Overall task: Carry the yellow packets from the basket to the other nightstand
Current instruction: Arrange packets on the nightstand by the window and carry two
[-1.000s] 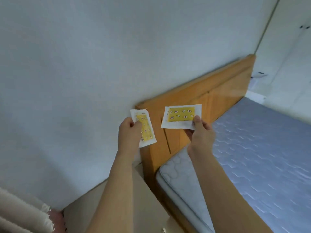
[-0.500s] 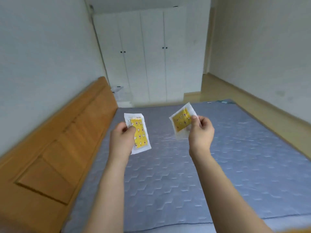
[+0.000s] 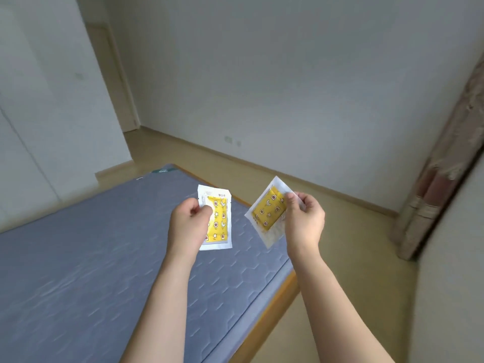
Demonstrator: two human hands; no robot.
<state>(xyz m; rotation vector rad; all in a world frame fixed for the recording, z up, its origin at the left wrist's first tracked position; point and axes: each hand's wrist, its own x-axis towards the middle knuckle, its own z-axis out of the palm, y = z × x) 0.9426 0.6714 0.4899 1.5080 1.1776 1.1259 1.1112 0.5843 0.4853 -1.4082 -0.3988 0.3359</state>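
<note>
Left hand [image 3: 186, 223] pinches one yellow packet [image 3: 218, 221], hiding its left edge; right hand [image 3: 303, 220] pinches another packet [image 3: 267, 210], right edge hidden

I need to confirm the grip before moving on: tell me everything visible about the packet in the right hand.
The right packet is a flat white-bordered sachet with a yellow panel printed with small stars, moons and flowers; it looks like thin paper or film. It is held up in the air, tilted diagonally, above the corner of the blue mattress. The right hand pinches its right edge between thumb and fingers; nothing else touches it.

Glossy plastic packets [image 3: 218, 218], quilted cloth mattress [image 3: 91, 258], smooth wooden floor [image 3: 340, 231].
</note>
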